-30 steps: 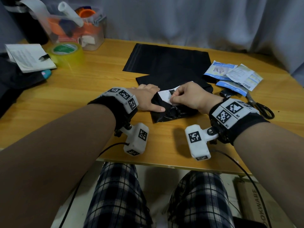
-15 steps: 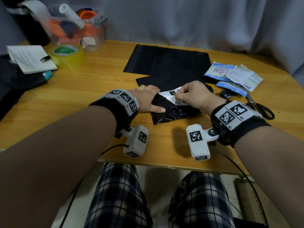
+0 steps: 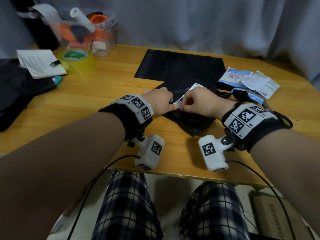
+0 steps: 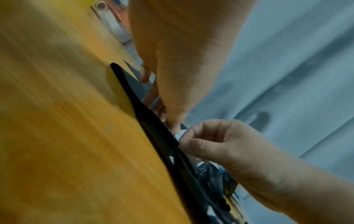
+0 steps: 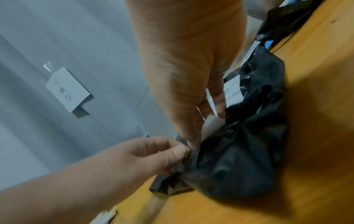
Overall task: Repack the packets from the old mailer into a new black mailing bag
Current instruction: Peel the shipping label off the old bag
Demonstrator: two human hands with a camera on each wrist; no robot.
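The old mailer [image 3: 192, 120], crumpled black plastic, lies at the table's front centre; it also shows in the wrist views [image 5: 239, 159] [image 4: 153, 121]. A white shipping label [image 3: 194, 88] is stuck to it and partly peeled up. My right hand [image 3: 188, 103] pinches the label's near edge [image 5: 210, 125]. My left hand [image 3: 159, 103] presses the mailer down beside it, thumb tip [image 5: 179, 151] on the plastic. The new black mailing bag [image 3: 180, 66] lies flat behind. Several blue and white packets [image 3: 249, 80] sit to the right.
Scissors [image 3: 267, 108] lie behind my right wrist, mostly hidden. A yellow tape roll [image 3: 76, 58], a clear plastic box [image 3: 93, 32] of supplies and a notepad [image 3: 39, 63] stand at the back left. A dark bag [image 3: 17, 87] covers the left edge.
My right hand has pulled the label further up and back off the old mailer. My left hand stays pressed on the mailer.
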